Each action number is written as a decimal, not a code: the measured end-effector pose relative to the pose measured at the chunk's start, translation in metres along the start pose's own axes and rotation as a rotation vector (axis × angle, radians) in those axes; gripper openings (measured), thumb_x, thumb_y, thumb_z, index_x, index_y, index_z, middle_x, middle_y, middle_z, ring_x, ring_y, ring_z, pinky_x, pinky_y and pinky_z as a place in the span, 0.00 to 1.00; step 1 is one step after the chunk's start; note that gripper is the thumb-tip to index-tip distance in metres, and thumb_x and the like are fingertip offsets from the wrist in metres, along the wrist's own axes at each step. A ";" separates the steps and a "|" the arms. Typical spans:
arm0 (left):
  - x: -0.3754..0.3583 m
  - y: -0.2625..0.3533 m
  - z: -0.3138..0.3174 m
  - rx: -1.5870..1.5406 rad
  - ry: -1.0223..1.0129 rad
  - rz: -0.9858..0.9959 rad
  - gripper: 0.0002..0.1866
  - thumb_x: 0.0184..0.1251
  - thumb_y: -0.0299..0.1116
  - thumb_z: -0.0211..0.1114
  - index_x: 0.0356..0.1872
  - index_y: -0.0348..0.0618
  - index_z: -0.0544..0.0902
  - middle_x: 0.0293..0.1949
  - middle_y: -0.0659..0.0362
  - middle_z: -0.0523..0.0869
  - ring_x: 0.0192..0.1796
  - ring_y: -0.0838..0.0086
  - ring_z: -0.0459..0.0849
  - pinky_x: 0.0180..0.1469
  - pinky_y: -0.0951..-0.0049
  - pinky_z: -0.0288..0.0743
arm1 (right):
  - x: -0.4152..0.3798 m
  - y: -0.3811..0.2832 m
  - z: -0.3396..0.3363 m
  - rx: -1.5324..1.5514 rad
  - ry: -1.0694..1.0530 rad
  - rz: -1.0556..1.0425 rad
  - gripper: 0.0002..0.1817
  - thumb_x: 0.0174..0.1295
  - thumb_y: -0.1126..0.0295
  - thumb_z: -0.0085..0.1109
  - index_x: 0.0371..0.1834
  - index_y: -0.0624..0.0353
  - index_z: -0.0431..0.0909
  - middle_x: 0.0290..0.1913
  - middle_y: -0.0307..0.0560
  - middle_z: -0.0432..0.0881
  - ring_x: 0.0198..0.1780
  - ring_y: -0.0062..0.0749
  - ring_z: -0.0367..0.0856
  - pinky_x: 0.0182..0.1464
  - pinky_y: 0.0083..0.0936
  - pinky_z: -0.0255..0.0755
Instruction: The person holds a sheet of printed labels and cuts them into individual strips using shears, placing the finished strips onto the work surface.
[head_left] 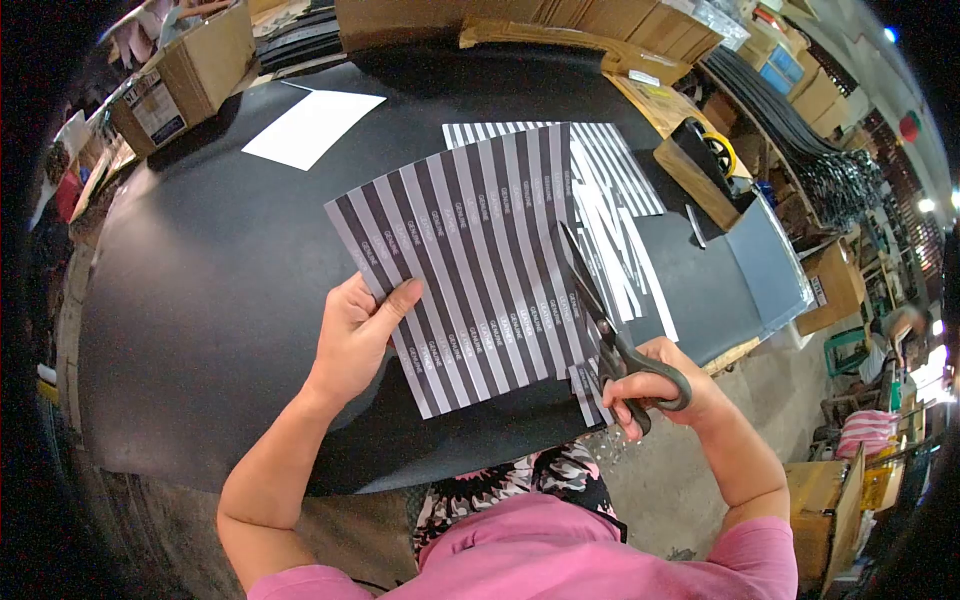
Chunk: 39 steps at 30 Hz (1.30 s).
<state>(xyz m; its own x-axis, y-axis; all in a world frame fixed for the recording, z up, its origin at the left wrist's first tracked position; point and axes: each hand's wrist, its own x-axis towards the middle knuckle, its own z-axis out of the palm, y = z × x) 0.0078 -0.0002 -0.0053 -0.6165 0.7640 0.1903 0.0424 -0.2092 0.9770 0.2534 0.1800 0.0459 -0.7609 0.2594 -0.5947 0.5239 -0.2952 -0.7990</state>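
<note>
A sheet with dark and grey stripes and printed lettering (470,270) is held up over the black table. My left hand (362,335) pinches its left edge, thumb on top. My right hand (655,388) grips black-handled scissors (622,360), whose blades point up along the sheet's right side. A small striped piece (588,392) hangs by the sheet's lower right corner, near the scissors. Beyond the blades lie several white strips (622,250) and another striped sheet (625,165).
The black table (190,330) spreads around my hands. A white sheet (312,128) lies at the back left. Cardboard boxes (190,85) stand behind. A wooden block (697,185) and a yellow-rimmed roll (719,153) sit at the right. Another person (898,330) is at the far right.
</note>
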 end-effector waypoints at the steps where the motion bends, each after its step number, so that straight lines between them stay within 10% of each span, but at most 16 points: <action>1: 0.001 0.002 -0.002 -0.004 -0.026 -0.042 0.12 0.66 0.34 0.59 0.43 0.34 0.78 0.39 0.55 0.84 0.33 0.81 0.83 0.34 0.80 0.77 | 0.000 -0.001 -0.002 -0.001 0.001 -0.003 0.13 0.54 0.69 0.62 0.27 0.73 0.77 0.18 0.48 0.77 0.16 0.29 0.77 0.19 0.21 0.72; 14: -0.003 0.007 0.000 -0.177 -0.152 -0.396 0.15 0.64 0.33 0.61 0.46 0.33 0.75 0.40 0.53 0.84 0.38 0.78 0.84 0.40 0.76 0.80 | 0.017 0.011 0.001 -0.079 0.076 -0.168 0.10 0.54 0.71 0.59 0.24 0.69 0.77 0.18 0.47 0.78 0.17 0.28 0.78 0.19 0.23 0.71; 23: -0.009 0.014 0.008 -0.232 -0.135 -0.407 0.16 0.63 0.33 0.62 0.45 0.31 0.75 0.39 0.51 0.84 0.37 0.77 0.84 0.38 0.77 0.80 | 0.024 0.025 0.009 -0.127 0.283 -0.464 0.10 0.49 0.73 0.66 0.27 0.70 0.79 0.24 0.35 0.78 0.26 0.11 0.72 0.26 0.12 0.64; 39: -0.008 0.012 0.004 -0.235 -0.152 -0.400 0.15 0.63 0.34 0.62 0.43 0.32 0.76 0.36 0.51 0.85 0.34 0.76 0.86 0.35 0.77 0.82 | 0.030 0.027 0.010 -0.166 0.350 -0.527 0.11 0.48 0.71 0.69 0.24 0.69 0.78 0.24 0.36 0.78 0.25 0.11 0.71 0.24 0.12 0.64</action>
<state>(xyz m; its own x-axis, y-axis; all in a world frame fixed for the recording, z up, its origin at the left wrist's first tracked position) 0.0161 -0.0066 0.0056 -0.4252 0.8896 -0.1668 -0.3640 0.0007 0.9314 0.2414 0.1709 0.0073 -0.7769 0.6231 -0.0908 0.1883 0.0922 -0.9778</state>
